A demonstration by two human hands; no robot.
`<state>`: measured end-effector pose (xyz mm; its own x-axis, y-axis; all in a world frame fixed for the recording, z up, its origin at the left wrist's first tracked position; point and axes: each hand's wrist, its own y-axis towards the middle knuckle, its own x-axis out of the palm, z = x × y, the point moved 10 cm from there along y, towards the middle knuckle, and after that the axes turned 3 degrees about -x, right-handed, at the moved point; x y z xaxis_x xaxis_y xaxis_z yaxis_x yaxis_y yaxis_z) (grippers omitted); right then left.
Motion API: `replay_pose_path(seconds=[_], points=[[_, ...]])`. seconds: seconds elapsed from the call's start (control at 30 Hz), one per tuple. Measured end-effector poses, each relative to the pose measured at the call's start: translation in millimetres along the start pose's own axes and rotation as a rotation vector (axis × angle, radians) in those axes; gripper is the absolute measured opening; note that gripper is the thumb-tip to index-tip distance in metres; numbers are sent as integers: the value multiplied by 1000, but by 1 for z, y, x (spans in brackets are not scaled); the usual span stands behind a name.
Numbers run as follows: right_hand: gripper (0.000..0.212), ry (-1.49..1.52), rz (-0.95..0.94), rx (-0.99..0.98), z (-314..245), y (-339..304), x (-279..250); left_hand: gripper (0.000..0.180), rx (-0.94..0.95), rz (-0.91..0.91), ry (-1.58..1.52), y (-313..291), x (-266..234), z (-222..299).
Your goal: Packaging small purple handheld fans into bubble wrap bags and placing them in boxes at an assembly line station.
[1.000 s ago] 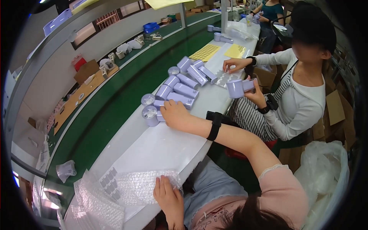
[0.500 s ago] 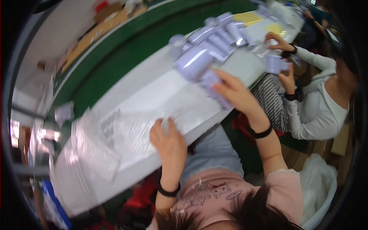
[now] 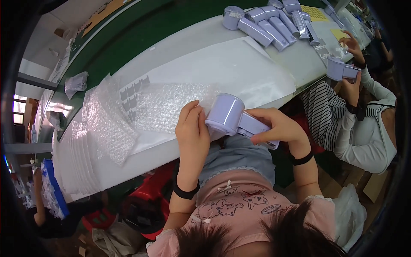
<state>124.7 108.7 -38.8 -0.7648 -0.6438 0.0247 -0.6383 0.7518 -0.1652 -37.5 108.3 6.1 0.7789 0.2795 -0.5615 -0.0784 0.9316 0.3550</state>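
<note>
A lavender handheld fan [image 3: 226, 112] with a round drum head is held over the table's near edge, above my lap. My right hand [image 3: 280, 127] is closed round its handle, thumb on the near side. My left hand [image 3: 191, 130] is at the left of the fan's head, fingers stretched upward and held together. Its edge meets the fan's rim; whether it bears any weight I cannot tell. Bubble wrap sheets [image 3: 156, 107] lie on the table just beyond my left hand. Grey cut-out stickers [image 3: 133, 97] show among the wrap.
Several more lavender fans [image 3: 256, 32] lie at the back right of the white table [image 3: 167, 150]. To my right, a co-worker's hands [image 3: 352, 88] hold another fan [image 3: 336, 69]. A bubble-wrap stack [image 3: 77, 160] covers the left end. A clear plastic bag [image 3: 76, 84] rests on the green surface.
My right hand has brought the fan from beside the pile toward me, and its head now sits by my left hand. My left hand has lifted off the bubble wrap. The view has shifted.
</note>
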Motion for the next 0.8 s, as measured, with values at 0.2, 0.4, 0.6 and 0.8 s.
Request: replay_pose_path(seconds=[0.2, 0.4, 0.6, 0.8], points=[[58, -43, -82, 243, -2, 21, 0, 11, -88, 27, -90, 3, -6, -12], [45, -412, -190, 236, -25, 30, 9, 14, -47, 75, -151, -6, -15, -2], [53, -546, -210, 34, -71, 37, 12, 37, 172, -84, -90, -4, -7, 52], [39, -202, 20, -220, -95, 28, 18, 58, 115, -42, -81, -4, -20, 32]])
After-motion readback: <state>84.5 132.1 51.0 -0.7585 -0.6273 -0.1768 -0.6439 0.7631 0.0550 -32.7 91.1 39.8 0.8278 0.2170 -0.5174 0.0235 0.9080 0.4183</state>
